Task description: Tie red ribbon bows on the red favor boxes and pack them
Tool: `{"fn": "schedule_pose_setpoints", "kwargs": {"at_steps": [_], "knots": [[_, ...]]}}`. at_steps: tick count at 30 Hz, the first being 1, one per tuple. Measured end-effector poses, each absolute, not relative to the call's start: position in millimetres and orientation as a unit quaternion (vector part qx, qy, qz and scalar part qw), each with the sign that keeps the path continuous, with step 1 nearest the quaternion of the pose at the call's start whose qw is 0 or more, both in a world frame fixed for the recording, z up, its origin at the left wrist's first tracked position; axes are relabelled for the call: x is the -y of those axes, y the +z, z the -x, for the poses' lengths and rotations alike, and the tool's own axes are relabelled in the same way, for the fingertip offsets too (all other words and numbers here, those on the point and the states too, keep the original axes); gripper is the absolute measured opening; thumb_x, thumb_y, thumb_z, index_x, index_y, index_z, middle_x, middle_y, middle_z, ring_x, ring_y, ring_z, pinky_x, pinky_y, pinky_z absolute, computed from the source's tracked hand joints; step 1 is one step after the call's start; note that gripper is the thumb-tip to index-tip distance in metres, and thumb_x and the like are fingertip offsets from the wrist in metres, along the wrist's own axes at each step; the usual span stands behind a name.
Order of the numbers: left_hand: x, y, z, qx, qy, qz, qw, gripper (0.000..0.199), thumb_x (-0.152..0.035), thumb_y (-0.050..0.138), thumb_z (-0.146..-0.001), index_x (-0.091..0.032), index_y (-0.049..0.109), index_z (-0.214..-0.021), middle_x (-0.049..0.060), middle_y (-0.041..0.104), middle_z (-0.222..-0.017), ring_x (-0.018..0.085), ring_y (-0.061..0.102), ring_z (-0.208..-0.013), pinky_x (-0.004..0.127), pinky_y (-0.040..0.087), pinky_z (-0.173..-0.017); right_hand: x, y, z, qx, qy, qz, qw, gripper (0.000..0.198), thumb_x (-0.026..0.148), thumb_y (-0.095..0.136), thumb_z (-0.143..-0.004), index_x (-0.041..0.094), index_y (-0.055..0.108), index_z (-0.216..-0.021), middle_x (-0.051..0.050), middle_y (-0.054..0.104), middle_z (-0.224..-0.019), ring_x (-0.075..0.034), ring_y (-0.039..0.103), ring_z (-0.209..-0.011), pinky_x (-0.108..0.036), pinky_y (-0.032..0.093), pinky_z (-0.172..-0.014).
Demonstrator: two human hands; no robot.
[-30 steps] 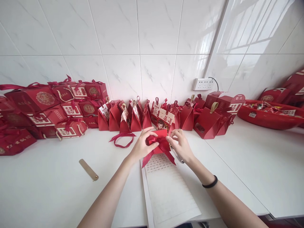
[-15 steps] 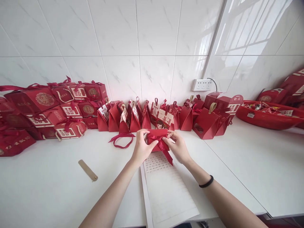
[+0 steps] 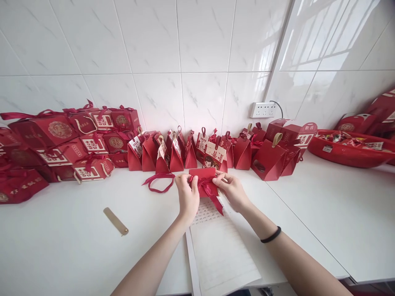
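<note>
- Left hand (image 3: 188, 197): thumb and fingers are pinched together at the left end of the ribbon bow (image 3: 210, 190), apparently grasping ribbon.
- Right hand (image 3: 233, 192): thumb and fingertips are closed at the bow's right side; whether they also grip the box edge cannot be told.
- Bow alignment: the knot lies between the two thumbs, with the loops along a left-right line; neither hand is clearly nearer. One tail hangs toward the wearer, angled right.
- Red gift box (image 3: 202, 172): located directly behind the bow, upper edge running left to right, at the far end of the handwritten notebook (image 3: 225, 250). Contact with the page is hidden.
- Left of the hands: a loose ribbon (image 3: 157, 176) and, nearer the wearer, a tan strip (image 3: 115, 220) on the white counter (image 3: 77, 238).
- Beyond: upright gift boxes (image 3: 242, 154) in a row; a red basin (image 3: 345, 152) stands far right.
</note>
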State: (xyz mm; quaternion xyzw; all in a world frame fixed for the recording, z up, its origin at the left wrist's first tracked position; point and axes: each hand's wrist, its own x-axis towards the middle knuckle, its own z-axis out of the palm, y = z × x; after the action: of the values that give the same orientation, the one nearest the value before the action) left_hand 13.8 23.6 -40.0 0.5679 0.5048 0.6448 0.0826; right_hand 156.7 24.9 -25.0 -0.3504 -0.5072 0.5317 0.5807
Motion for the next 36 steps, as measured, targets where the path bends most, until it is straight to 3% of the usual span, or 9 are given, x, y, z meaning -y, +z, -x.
{"fn": "schedule_pose_setpoints", "kwargs": {"at_steps": [6, 14, 21, 23, 25, 28, 30, 32, 36], "knots": [[-25, -42, -16, -0.499, 0.652, -0.569, 0.052, 0.011, -0.017, 0.049, -0.085, -0.021, 0.040, -0.080, 0.003, 0.042, -0.086, 0.017, 0.048, -0.080, 0.032, 0.044, -0.072, -25, -24, -158, 0.443, 0.586, 0.350, 0.582, 0.040, 0.045, 0.084, -0.053, 0.016, 0.056, -0.057, -0.005, 0.056, -0.110, -0.016, 0.058, -0.075, -0.029, 0.050, -0.069], [-27, -41, -17, -0.502, 0.653, -0.564, 0.058, 0.017, -0.007, 0.046, -0.082, -0.021, 0.037, -0.078, 0.003, 0.041, -0.087, 0.016, 0.049, -0.080, 0.032, 0.044, -0.071, -23, -22, -156, 0.417, 0.592, 0.353, 0.592, 0.040, 0.043, 0.086, -0.050, 0.015, 0.058, -0.055, -0.007, 0.055, -0.113, -0.021, 0.060, -0.084, -0.031, 0.049, -0.073], [-29, -39, -16, -0.507, 0.645, -0.567, 0.069, 0.018, -0.006, 0.046, -0.081, -0.021, 0.038, -0.077, 0.004, 0.043, -0.087, 0.016, 0.049, -0.080, 0.032, 0.046, -0.072, -25, -26, -155, 0.426, 0.593, 0.346, 0.590, 0.042, 0.047, 0.082, -0.057, 0.015, 0.054, -0.059, -0.010, 0.057, -0.110, -0.025, 0.058, -0.097, -0.035, 0.049, -0.084], [-29, -39, -13, -0.509, 0.642, -0.568, 0.078, 0.013, -0.011, 0.048, -0.083, -0.021, 0.040, -0.078, 0.004, 0.044, -0.087, 0.016, 0.050, -0.081, 0.032, 0.046, -0.072, -24, -25, -157, 0.481, 0.533, 0.361, 0.595, 0.042, 0.051, 0.076, -0.064, 0.017, 0.053, -0.070, -0.011, 0.054, -0.115, -0.028, 0.056, -0.103, -0.039, 0.050, -0.083], [-30, -40, -8, -0.504, 0.638, -0.574, 0.091, 0.009, -0.019, 0.050, -0.085, -0.020, 0.043, -0.080, 0.004, 0.046, -0.088, 0.016, 0.050, -0.081, 0.032, 0.046, -0.073, -23, -25, -160, 0.586, 0.424, 0.368, 0.584, 0.050, 0.052, 0.075, -0.066, 0.020, 0.052, -0.097, -0.012, 0.043, -0.128, -0.031, 0.046, -0.117, -0.042, 0.051, -0.084], [-30, -40, -3, -0.490, 0.633, -0.585, 0.132, 0.011, -0.029, 0.051, -0.086, -0.020, 0.047, -0.083, 0.004, 0.050, -0.090, 0.016, 0.053, -0.085, 0.032, 0.047, -0.077, -23, -28, -166, 0.762, 0.233, 0.340, 0.499, 0.100, 0.045, 0.081, -0.060, 0.024, 0.021, -0.138, -0.017, 0.021, -0.143, -0.033, 0.025, -0.132, -0.051, 0.044, -0.095], [-30, -39, -2, -0.483, 0.637, -0.576, 0.170, 0.014, -0.033, 0.051, -0.086, -0.019, 0.050, -0.086, 0.006, 0.054, -0.092, 0.016, 0.055, -0.089, 0.032, 0.048, -0.078, -25, -31, -168, 0.821, 0.141, 0.327, 0.446, 0.108, 0.034, 0.079, -0.065, 0.024, 0.005, -0.144, -0.018, 0.017, -0.144, -0.034, 0.021, -0.134, -0.054, 0.038, -0.100], [-27, -35, -3, -0.467, 0.657, -0.563, 0.180, 0.016, -0.034, 0.051, -0.086, -0.019, 0.052, -0.088, 0.007, 0.056, -0.095, 0.016, 0.057, -0.092, 0.030, 0.050, -0.077, -27, -34, -170, 0.831, 0.097, 0.336, 0.432, 0.103, 0.022, 0.072, -0.071, 0.025, 0.000, -0.145, -0.018, 0.022, -0.142, -0.034, 0.027, -0.131, -0.054, 0.041, -0.098], [-14, -23, -4, -0.384, 0.683, -0.620, 0.044, 0.007, -0.024, 0.053, -0.086, -0.020, 0.058, -0.088, 0.003, 0.058, -0.088, 0.013, 0.059, -0.084, 0.028, 0.050, -0.075, -27, -35, -168, 0.808, 0.096, 0.341, 0.472, 0.100, 0.017, 0.069, -0.071, 0.028, 0.003, -0.145, -0.016, 0.027, -0.139, -0.032, 0.038, -0.125, -0.050, 0.048, -0.091]]}}
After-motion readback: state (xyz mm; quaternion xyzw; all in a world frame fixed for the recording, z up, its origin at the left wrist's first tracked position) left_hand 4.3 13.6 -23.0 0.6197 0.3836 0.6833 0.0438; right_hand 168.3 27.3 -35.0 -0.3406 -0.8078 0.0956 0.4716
